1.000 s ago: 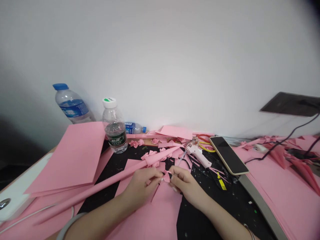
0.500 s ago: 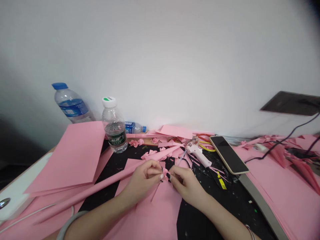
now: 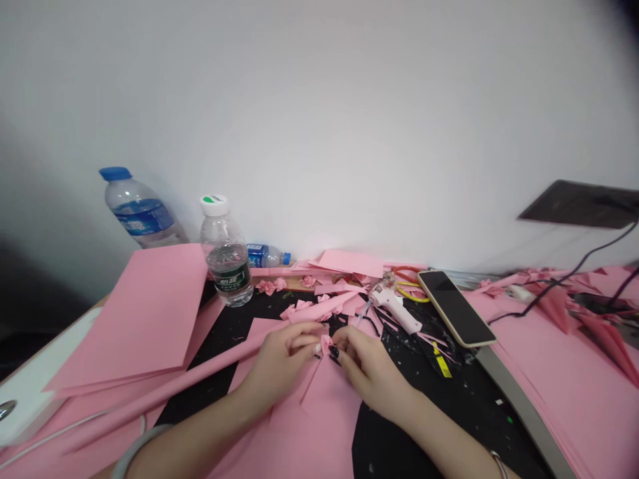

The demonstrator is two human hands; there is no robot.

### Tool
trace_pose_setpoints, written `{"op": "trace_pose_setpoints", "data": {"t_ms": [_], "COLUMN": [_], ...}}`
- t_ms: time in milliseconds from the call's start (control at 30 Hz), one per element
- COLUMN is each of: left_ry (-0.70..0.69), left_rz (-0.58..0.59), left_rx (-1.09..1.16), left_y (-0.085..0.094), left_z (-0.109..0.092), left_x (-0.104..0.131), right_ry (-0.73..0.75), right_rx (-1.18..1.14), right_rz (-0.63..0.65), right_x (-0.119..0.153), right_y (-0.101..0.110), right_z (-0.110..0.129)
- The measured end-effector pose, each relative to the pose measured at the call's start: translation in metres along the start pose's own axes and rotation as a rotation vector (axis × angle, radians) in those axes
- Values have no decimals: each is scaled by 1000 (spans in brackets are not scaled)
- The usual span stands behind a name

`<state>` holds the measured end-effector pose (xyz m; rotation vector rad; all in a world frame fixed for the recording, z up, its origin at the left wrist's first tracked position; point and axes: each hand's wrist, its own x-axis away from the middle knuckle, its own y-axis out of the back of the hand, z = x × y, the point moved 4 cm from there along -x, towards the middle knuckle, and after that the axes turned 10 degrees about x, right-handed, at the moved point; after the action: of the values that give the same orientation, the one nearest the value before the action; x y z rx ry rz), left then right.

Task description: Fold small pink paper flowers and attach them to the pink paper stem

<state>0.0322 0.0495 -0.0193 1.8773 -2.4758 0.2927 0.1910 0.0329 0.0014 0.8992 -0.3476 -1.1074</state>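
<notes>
both hands, left hand [image 3: 279, 362] and right hand [image 3: 367, 369], pinched a small pink paper piece [image 3: 326, 344] just in front of the glue gun [image 3: 394, 306]; uneven finger pressure risked tearing or crushing it.

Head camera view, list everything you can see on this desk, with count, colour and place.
small folded paper piece: 1, pink, pinched between both hands' fingertips
large paper sheets: a stack, pink, left side of desk
long rolled paper tube: 1, pink, lying slantwise from lower left toward the centre
small folded paper flowers: several, pink, scattered behind the hands
plastic water bottles: 3, clear; two upright at rear left, one lying by the wall
hot glue gun: 1, white, right of the hands
smartphone: 1, dark screen, pale edge, right of the glue gun
cables: black, far right
cutting mat: 1, black, under the work
left hand: pinching the paper piece
right hand: pinching the same piece
</notes>
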Motion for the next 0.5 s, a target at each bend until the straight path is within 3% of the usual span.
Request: {"op": "trace_pose_setpoints", "data": {"t_ms": [167, 500], "left_ry": [-96, -83], "left_rz": [12, 35], "left_rx": [-140, -176], "left_y": [0, -1], "left_z": [-7, -10], "left_x": [1, 4], "right_ry": [5, -1], "right_rx": [-72, -117], "right_rz": [-22, 48], "right_x": [-4, -7], "right_y": [4, 4], "right_z": [-1, -5]}}
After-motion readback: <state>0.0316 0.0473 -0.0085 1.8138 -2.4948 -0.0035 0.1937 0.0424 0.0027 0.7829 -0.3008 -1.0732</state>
